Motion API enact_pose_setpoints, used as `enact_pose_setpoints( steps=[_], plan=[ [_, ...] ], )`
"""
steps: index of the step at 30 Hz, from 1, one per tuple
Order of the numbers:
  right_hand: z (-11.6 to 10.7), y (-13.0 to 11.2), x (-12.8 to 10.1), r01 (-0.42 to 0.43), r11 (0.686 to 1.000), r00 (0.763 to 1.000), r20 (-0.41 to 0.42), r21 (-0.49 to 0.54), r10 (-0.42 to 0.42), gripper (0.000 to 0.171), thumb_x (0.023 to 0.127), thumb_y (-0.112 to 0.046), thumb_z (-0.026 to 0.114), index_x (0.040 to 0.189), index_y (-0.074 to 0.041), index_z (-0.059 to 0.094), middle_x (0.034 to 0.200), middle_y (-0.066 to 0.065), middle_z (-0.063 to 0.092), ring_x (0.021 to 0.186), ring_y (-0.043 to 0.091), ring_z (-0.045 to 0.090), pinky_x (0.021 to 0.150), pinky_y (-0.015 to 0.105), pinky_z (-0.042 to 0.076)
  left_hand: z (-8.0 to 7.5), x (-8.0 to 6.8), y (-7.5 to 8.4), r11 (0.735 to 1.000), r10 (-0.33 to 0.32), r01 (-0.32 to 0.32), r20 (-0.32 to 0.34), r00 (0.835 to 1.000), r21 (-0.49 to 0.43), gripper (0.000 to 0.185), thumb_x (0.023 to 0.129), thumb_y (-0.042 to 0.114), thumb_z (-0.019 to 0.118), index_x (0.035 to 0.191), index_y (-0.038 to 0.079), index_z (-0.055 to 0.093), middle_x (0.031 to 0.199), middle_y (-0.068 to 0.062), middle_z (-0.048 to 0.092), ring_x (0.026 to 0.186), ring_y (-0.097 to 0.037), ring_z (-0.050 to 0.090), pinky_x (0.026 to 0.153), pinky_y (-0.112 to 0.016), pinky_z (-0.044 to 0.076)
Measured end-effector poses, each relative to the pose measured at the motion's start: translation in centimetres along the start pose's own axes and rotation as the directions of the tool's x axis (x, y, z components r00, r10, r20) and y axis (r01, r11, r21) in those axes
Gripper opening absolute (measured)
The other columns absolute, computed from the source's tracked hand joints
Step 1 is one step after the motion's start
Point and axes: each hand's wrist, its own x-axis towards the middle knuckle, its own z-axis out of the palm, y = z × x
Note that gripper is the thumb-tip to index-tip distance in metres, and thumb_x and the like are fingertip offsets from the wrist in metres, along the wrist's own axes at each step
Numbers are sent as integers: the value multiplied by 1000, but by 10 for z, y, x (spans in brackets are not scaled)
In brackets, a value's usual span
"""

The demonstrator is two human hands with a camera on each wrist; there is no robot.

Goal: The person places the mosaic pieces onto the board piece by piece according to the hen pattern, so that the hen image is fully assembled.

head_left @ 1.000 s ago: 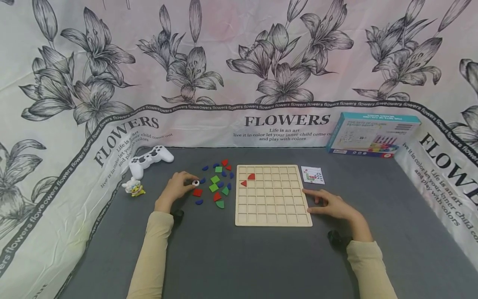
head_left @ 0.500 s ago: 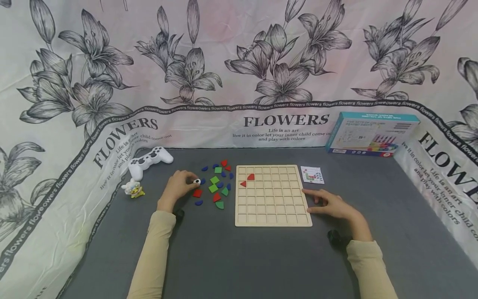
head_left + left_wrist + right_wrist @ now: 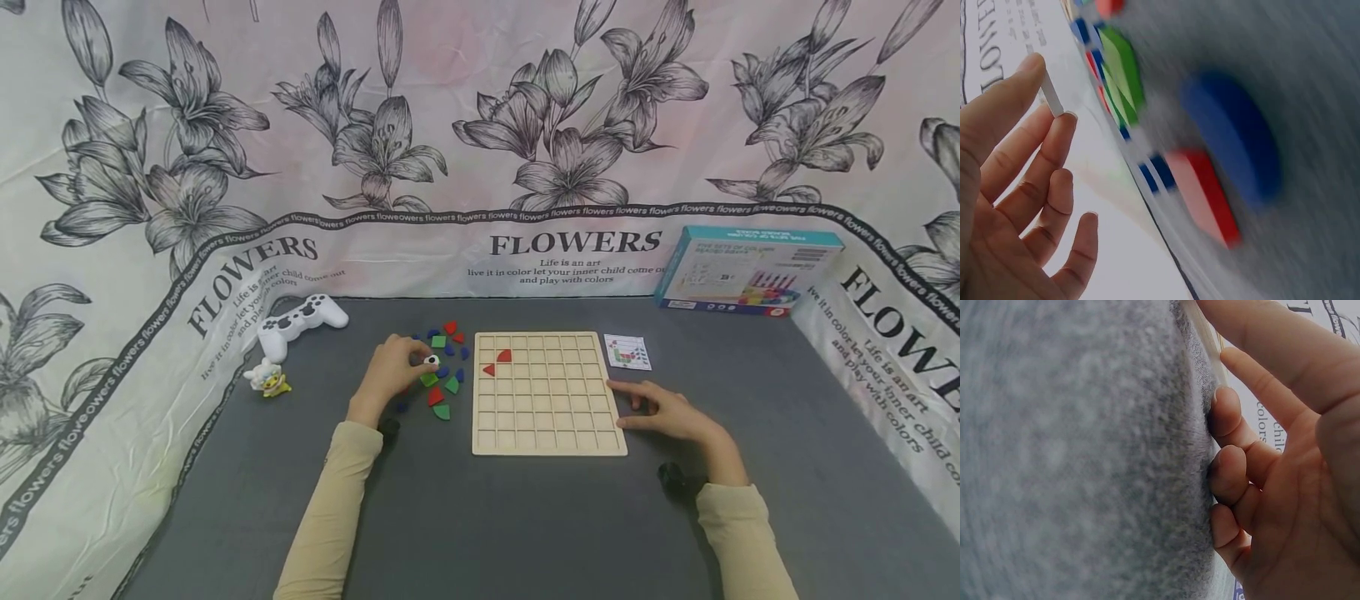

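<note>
Between thumb and fingertips my left hand [image 3: 392, 371] pinches a small white disc [image 3: 431, 360] with a black dot, like an eye; in the left wrist view the disc [image 3: 1052, 94] shows edge-on. The hand hovers over scattered coloured pieces, among them green squares, a green quarter piece [image 3: 442, 412], a red piece [image 3: 436, 396] and blue half-rounds. To the right lies a wooden grid board [image 3: 540, 417], bearing a red quarter piece [image 3: 505, 356] and a red triangle [image 3: 490, 369]. My right hand [image 3: 667, 414] touches the board's right edge with thumb and index finger, its other fingers loosely bent.
A small printed pattern card [image 3: 628, 352] lies beyond the board's right edge. At the back right stands a product box [image 3: 750, 271]. A white game controller [image 3: 303, 322] and a small figurine [image 3: 267, 377] are on the left. Flowered cloth [image 3: 420, 258] rises behind the table.
My left hand, holding the white disc, has moved right across the coloured pieces, and now covers some of them. My right hand stays at the board's edge.
</note>
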Motion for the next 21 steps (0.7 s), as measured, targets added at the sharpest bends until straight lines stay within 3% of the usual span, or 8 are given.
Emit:
enact_pose_setpoints(
  steps=[5, 14, 21],
  plan=[
    [0, 1, 1, -39, 999, 999, 23, 2, 39, 66, 79, -38, 71, 137, -18, 47, 89, 1, 44, 66, 10, 36, 58, 25, 29, 10, 6, 20, 999, 32, -32, 11, 999, 3, 27, 78, 32, 74, 97, 13, 73, 88, -1, 66, 87, -21, 52, 85, -46, 40],
    [1, 1, 1, -26, 1000, 999, 22, 4, 26, 67, 79, -39, 71, 138, -18, 47, 87, 1, 44, 66, 10, 36, 58, 25, 29, 29, 17, 46, 996, 91, -90, 50, 995, -21, 25, 77, 32, 74, 96, 15, 73, 89, 1, 67, 93, -21, 53, 90, -48, 39],
    [0, 2, 1, -9, 1000, 1000, 22, -3, 9, 65, 80, -38, 70, 137, -16, 47, 87, 1, 44, 65, 9, 36, 58, 25, 27, 41, 25, 58, 990, 139, -140, 93, 986, 8, 27, 77, 29, 75, 99, 14, 72, 86, 1, 66, 84, -17, 52, 79, -37, 43]
  ],
)
